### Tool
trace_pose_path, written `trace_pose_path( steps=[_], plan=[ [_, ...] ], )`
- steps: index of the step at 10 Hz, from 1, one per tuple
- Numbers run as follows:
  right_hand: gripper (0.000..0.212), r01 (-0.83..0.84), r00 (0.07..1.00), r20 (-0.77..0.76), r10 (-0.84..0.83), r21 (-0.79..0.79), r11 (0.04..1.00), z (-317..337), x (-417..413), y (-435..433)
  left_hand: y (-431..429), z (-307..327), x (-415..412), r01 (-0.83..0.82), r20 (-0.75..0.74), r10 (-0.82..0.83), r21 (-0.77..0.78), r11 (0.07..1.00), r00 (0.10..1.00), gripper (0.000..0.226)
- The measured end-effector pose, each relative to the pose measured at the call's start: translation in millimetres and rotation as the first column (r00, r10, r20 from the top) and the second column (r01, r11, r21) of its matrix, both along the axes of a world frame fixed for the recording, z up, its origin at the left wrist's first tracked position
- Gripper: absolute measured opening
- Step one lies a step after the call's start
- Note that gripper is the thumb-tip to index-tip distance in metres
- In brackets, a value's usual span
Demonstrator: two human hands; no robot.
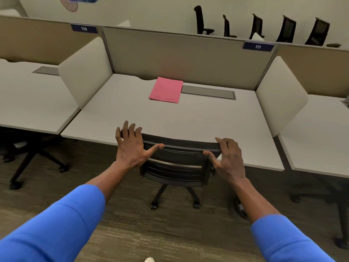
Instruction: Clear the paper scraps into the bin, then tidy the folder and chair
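Chair step, I'd judge: left hand point(130, 146) flat on the chair point(175, 157) back, right hand point(228, 157) curled over its corner, pink folder point(166, 89) far back on the worktop point(188, 118) — next, a straight, even push under.

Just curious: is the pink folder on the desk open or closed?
Closed. The pink folder lies flat on the desk as one single cover, no inner pages showing.

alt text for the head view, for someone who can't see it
A person's left hand rests on, and right hand grips, the top edge of a black mesh chair standing against a white desk. A closed pink folder lies flat at the back of the desk, beside a grey hatch.
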State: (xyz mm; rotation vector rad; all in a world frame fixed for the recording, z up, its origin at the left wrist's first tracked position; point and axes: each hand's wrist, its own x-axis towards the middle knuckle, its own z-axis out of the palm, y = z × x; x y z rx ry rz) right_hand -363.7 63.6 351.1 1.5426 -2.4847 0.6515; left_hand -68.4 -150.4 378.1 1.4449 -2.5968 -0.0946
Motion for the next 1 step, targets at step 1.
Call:
trace_pose_path(
  steps=[1],
  plan=[
    [0.091, -0.009, 1.0, 0.015, 0.008, 0.057, 0.998, -5.4, 6.5, -2.6, -3.4, -5.2, 1.0, 0.039, 0.016, -0.038, -0.026, 0.999, 0.999, 0.13]
  ],
)
